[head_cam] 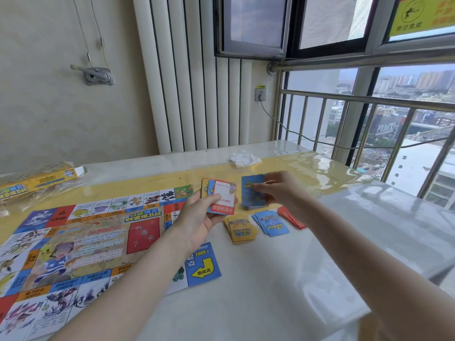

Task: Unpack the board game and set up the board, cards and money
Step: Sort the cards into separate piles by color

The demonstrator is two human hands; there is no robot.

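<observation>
The paper game board (81,244) lies unfolded on the left of the table. My left hand (199,215) holds a small fan of cards (220,198), the top one red-edged and face up. Just right of it, my right hand (283,190) grips a thick blue-backed stack of cards (252,190), held upright above the table. Below the hands three sorted piles lie on the table: a yellow pile (242,230), a blue pile (272,222) and a red pile (290,216), the red one partly hidden by my right wrist.
The yellow game box (37,183) lies open at the far left beside clear plastic wrap. A crumpled white wrapper (243,158) sits at the back of the table (283,279). A railing and window stand on the right, a radiator behind.
</observation>
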